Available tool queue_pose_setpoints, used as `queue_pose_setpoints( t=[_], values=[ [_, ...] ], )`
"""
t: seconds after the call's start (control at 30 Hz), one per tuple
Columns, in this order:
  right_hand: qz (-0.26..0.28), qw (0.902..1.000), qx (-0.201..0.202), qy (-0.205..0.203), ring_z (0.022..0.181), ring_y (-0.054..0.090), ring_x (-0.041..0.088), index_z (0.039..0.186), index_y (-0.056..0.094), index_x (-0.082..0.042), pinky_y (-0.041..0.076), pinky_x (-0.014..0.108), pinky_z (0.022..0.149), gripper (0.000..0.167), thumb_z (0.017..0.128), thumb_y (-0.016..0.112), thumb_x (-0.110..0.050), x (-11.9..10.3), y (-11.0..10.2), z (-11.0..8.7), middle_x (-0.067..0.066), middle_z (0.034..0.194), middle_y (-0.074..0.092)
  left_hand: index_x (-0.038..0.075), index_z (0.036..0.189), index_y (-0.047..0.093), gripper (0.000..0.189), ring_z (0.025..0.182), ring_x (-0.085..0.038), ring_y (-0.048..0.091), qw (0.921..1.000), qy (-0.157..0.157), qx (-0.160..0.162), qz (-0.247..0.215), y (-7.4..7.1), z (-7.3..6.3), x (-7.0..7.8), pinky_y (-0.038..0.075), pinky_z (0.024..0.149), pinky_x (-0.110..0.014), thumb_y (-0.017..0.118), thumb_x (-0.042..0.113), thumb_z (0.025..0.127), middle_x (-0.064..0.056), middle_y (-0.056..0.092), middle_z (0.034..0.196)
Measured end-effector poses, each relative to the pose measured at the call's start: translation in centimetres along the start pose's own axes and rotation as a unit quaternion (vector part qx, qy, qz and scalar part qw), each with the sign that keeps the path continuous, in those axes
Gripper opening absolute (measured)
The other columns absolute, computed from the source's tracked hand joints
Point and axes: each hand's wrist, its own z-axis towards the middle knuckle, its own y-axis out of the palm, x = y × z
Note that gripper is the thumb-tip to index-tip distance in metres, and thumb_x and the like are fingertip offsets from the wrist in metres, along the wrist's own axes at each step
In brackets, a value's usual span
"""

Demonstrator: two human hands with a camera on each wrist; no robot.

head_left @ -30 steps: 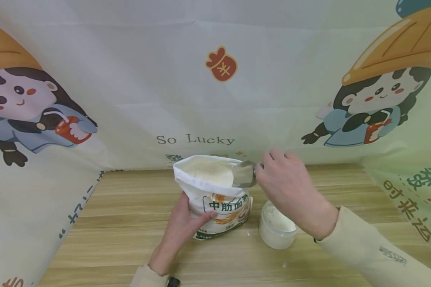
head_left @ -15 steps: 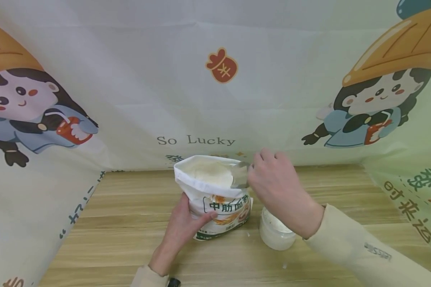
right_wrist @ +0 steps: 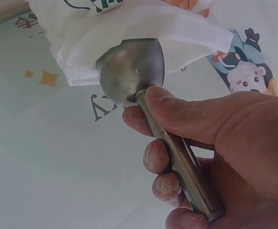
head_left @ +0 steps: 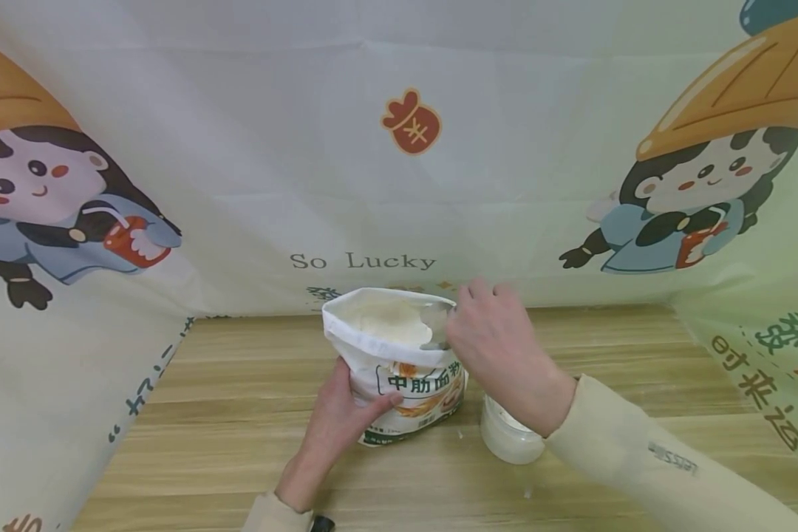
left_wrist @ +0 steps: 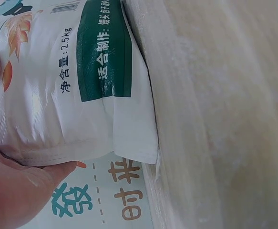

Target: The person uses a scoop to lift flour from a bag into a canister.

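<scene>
A white bag of flour with green and orange print stands upright on the table, its top rolled outward and pale flour showing inside. My left hand holds its left side, thumb across the front; the other fingers are mostly hidden. In the right wrist view, my right hand grips the round handle of a metal scoop, fingers curled around it and dusted white. The scoop's bowl reaches over the right rim into the bag's mouth. How deep its edge sits in the flour cannot be told.
A round clear jar with white powder inside stands right of the bag, partly beneath my right forearm. Small white specks lie on the wooden table. Printed cloth walls in the back and sides.
My right hand has moved left, carrying the scoop farther into the bag's mouth. The left hand and bag have stayed put.
</scene>
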Motion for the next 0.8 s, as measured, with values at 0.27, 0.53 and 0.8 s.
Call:
queue_pose_setpoints(
  t=[0.27,0.53,0.8],
  values=[
    [0.012,0.9999,-0.009,0.005,0.064,0.041,0.017,0.071,0.065,-0.013,0.035,0.026,0.052,0.021,0.085,0.074,-0.001,-0.6,0.7,0.8,0.003,0.068,0.046,0.005,0.146,0.044,0.089,0.119,-0.034,0.064,1.0000,-0.003,0.000,0.004,-0.1,0.0,0.0,0.050,0.104,-0.055,0.093,0.032,0.077,-0.016,0.066,0.129],
    [0.022,0.9994,-0.025,0.004,0.067,0.043,0.017,0.081,0.065,-0.017,0.037,0.026,0.054,0.017,0.089,0.076,-0.008,-0.8,1.0,1.2,0.003,0.072,0.050,0.005,0.144,0.045,0.086,0.117,-0.032,0.064,1.0000,-0.006,0.000,0.002,0.0,0.0,0.0,0.051,0.103,-0.054,0.093,0.033,0.078,-0.014,0.066,0.127],
    [0.040,0.9987,-0.030,0.008,0.067,0.044,0.017,0.076,0.071,-0.014,0.038,0.026,0.053,0.016,0.089,0.079,-0.011,-0.9,1.5,1.7,0.004,0.072,0.053,0.005,0.146,0.043,0.089,0.119,-0.034,0.063,1.0000,-0.006,-0.001,0.004,0.0,-0.1,-0.1,0.050,0.104,-0.054,0.093,0.034,0.078,-0.015,0.065,0.129]
  ],
)
